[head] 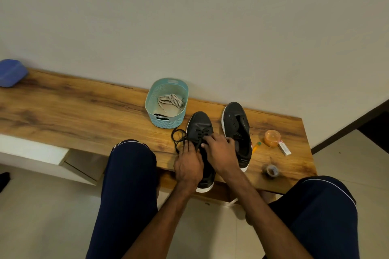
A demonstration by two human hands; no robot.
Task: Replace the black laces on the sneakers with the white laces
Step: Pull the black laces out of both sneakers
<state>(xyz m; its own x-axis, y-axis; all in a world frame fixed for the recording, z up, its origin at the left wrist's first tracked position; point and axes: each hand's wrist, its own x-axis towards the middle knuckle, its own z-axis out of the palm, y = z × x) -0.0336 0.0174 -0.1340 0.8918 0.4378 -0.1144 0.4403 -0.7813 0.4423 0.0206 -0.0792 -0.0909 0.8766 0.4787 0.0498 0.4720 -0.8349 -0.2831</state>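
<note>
On the near sneaker (200,125), left hand (188,166) and right hand (219,153) each pinched the black lace (177,135) by the eyelets; slack looped at nine o'clock. Limp, light, probably snags: best pulled close to each eyelet. The white laces (170,100) lay in basket (166,121), eleven o'clock.

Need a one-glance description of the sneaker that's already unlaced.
On the long wooden bench top against the wall, right of the teal plastic basket, stand a pair. It is the right-hand black white-soled sneaker: its eyelets are empty, while its neighbour carries a black lace.
</note>
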